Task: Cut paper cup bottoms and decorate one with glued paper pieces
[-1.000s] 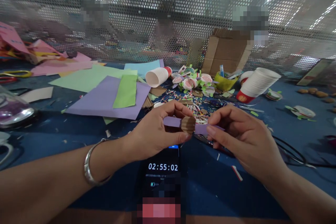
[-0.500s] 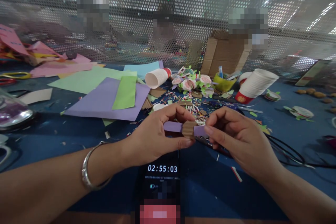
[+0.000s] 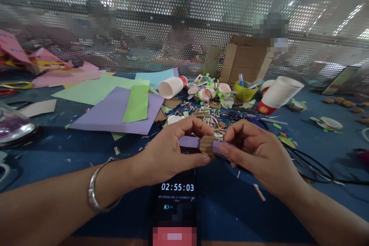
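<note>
My left hand pinches a small brown corrugated cardboard piece between thumb and fingers. A purple paper strip runs across behind or through this piece and sticks out on both sides; how the two are joined is hidden. On the right-hand end of the strip rests the thumb of my right hand, with its other fingers curled behind and the index finger lifted a little off. Below the hands a phone lies on the blue table, showing 02:55:03.
Paper scraps litter the middle, before a heap of decorated paper discs. Purple paper lies at left. A tipped paper cup, stacked cups, a yellow bowl and a black cable surround the work area.
My right index finger has lifted away from the strip, and the right thumb has slid slightly left along it. The left hand keeps its pinch on the cardboard, which has tilted slightly.
</note>
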Demonstrator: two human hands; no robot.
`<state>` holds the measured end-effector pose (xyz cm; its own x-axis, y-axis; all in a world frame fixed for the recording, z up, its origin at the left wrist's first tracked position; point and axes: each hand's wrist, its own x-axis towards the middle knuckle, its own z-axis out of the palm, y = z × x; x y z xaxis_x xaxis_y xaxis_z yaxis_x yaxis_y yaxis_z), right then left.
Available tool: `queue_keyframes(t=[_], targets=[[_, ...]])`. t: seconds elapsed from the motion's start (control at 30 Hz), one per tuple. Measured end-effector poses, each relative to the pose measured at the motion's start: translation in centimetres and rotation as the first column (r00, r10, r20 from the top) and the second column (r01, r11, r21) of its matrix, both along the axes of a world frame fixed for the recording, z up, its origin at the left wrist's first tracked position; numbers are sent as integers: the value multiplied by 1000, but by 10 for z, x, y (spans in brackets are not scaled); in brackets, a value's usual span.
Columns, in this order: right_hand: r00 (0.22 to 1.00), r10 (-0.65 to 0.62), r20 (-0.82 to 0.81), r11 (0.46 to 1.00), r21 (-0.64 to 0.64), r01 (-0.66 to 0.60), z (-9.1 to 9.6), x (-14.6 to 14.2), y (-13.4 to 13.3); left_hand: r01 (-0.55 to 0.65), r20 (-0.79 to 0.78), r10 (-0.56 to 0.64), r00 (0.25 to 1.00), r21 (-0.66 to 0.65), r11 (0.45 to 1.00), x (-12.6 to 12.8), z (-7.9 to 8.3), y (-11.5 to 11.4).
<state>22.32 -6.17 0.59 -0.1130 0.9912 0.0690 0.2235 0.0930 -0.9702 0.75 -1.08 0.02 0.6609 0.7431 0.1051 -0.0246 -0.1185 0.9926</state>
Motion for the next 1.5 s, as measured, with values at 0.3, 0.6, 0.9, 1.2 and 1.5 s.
queue_keyframes(t=[0.3,0.6,0.9,1.2,1.5], targets=[[999,5,-45,1000,-8,-5,-2,0,-1,-2,-63,6,998,71,997,-2,0,0],[999,14,-41,999,-29,-16,-1,0,-2,16,-61,-12,998,69,998,-2,0,1],[999,34,-9,999,-15,-34,-2,0,-1,6,-71,0,998,80,997,-2,-1,1],[997,34,66,999,40,-36,-1,0,-3,11,-74,-6,997,69,998,-2,1,-1],[996,87,37,996,15,-88,-6,1,-2,23,-100,-8,995,150,988,-3,1,0]])
